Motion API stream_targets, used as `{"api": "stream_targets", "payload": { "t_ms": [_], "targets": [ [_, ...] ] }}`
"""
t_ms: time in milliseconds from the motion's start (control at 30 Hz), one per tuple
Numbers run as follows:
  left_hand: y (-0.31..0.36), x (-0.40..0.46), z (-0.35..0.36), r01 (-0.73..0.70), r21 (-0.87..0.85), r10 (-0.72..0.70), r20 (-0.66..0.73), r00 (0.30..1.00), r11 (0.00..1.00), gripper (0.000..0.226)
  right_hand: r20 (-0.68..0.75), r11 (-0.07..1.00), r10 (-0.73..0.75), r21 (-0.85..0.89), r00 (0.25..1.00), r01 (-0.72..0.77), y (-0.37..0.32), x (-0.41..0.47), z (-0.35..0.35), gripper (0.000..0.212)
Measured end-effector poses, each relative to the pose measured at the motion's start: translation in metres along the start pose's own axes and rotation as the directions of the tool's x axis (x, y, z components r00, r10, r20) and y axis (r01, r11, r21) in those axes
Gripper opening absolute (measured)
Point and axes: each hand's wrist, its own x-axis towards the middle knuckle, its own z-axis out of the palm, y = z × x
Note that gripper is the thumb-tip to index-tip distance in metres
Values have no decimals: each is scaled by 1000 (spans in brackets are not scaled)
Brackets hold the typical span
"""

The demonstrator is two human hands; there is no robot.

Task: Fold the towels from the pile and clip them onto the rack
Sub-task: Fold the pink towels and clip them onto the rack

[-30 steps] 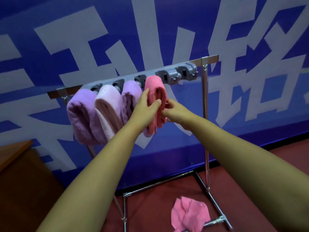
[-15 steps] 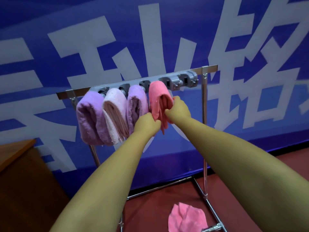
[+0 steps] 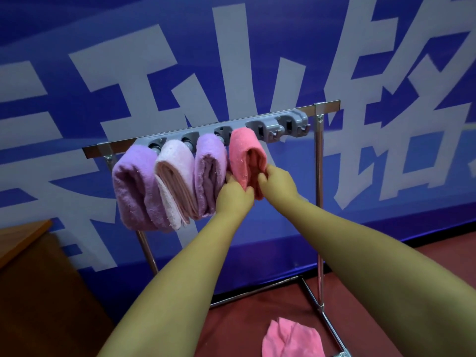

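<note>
Across mid-frame, our rack (image 3: 319,161) carried four clipped towels; two clips at its right end looked free. Our left hand (image 3: 233,195) and right hand (image 3: 277,182) both pinched the coral towel (image 3: 244,153), the fourth. One pink towel (image 3: 292,340) lay unfolded on the floor, bottom right.

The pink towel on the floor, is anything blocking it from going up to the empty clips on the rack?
Nothing visible does. The pink towel on the floor lies by the rack's base, and the empty clips sit free to the right of the coral towel, which both hands are handling.
</note>
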Motion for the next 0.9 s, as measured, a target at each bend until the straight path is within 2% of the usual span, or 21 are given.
{"api": "stream_targets", "payload": {
  "t_ms": [167,267,400,500,567,633,733,767,833,900],
  "targets": [
    [2,11,-1,35,-106,-41,-60,997,994,41,-117,996,-81,31,990,85,2,-9,-2,27],
    [-2,10,-2,49,-92,-54,-46,997,994,28,-62,998,-55,7,997,55,8,-13,2,25],
    [-10,2,-1,42,-123,-38,35,999,991,24,-21,999,-30,25,999,31,10,-18,12,27],
    [-13,-9,-2,23,-128,-7,121,993,992,25,-16,999,-12,37,1000,12,14,-21,17,37],
    [-21,-18,-1,58,-113,-36,186,982,992,26,-33,999,20,46,999,-18,22,-27,19,41],
    [-34,-30,5,111,-128,-81,219,972,986,32,-47,997,59,45,997,-57,34,-38,22,40],
    [-63,-60,24,222,-127,-182,266,946,967,55,-18,989,147,17,989,-147,58,-67,31,38],
    [-74,-75,33,258,-122,-214,290,933,958,55,-3,986,164,12,986,-164,68,-81,37,39],
    [-101,-108,56,313,-116,-259,339,905,943,40,65,977,215,-6,975,-215,93,-114,53,39],
    [-137,-149,87,354,-76,-293,412,862,932,19,192,954,298,-82,935,-288,123,-157,75,38]
  ]
}}
